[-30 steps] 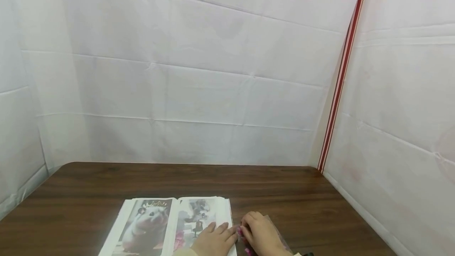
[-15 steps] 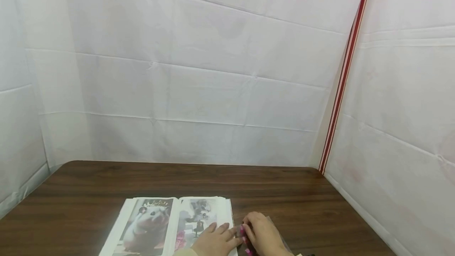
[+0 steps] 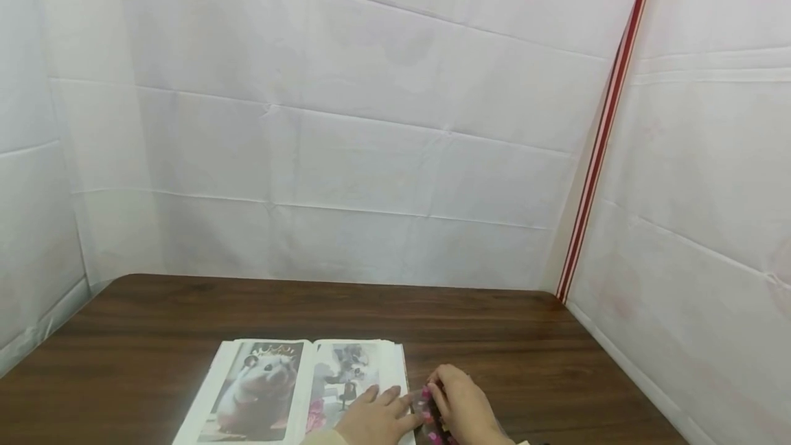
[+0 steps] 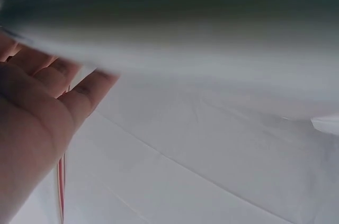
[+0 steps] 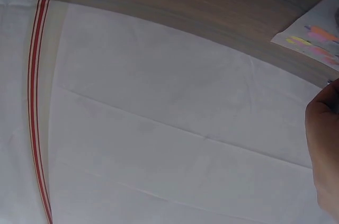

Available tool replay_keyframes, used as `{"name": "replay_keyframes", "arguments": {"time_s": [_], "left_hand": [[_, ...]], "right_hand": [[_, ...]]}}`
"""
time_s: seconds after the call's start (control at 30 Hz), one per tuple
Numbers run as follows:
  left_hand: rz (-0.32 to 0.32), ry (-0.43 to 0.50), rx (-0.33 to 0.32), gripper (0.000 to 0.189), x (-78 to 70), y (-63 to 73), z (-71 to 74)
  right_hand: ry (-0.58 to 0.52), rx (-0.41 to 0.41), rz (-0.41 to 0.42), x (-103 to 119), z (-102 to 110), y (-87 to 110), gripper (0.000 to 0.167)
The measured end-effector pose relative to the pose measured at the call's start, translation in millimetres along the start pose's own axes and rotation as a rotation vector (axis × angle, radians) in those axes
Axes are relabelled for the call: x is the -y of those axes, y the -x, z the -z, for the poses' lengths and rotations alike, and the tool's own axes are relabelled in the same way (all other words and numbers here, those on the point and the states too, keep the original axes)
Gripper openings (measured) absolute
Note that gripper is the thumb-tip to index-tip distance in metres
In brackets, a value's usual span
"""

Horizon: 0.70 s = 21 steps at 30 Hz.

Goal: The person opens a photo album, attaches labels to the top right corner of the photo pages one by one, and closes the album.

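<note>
Well in from the worktop's far edge [image 3: 494, 325], I'd have the spread left hand [image 3: 377, 419] steady the open book [image 3: 386, 366] — while the right hand [image 3: 462, 405], pinching the pink-patterned sheet [image 3: 429, 417], works gently.

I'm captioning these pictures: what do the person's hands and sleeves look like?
The left hand and right hand are bare, without gloves. A pale cream left sleeve shows; only a sliver of the similar right sleeve is visible.

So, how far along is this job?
Done: the book lies open. In hand: the left hand rests on its right page, while the right hand seems to pinch a clear, pink-patterned sheet. Remaining, probably: finishing with the sheet, not yet released, and closing the book.
</note>
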State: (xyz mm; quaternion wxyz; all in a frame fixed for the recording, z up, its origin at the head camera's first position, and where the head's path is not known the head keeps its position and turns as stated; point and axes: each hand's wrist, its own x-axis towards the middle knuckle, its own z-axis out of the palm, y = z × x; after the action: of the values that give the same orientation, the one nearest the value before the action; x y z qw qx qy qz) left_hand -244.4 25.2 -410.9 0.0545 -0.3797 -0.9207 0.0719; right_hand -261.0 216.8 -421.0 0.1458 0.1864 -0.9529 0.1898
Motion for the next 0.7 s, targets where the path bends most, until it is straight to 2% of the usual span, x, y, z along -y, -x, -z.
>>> {"name": "replay_keyframes", "arguments": {"time_s": [0.3, 0.53, 0.7], "left_hand": [[-0.019, 0.020, -0.024, 0.057, 1.1, 0.6, -0.3], [-0.009, 0.033, -0.019, 0.060, 0.9, 1.2, 5.9], [-0.001, 0.040, -0.085, 0.061, 2.8, 6.9, 17.1]], "right_hand": [[0.012, -0.014, -0.001, -2, -3, 0.0, 0.012], [0.057, -0.035, 0.017, -2, -3, -0.3, 0.007], [0.072, -0.047, 0.021, 0, -4, -0.3, 0.006]]}}
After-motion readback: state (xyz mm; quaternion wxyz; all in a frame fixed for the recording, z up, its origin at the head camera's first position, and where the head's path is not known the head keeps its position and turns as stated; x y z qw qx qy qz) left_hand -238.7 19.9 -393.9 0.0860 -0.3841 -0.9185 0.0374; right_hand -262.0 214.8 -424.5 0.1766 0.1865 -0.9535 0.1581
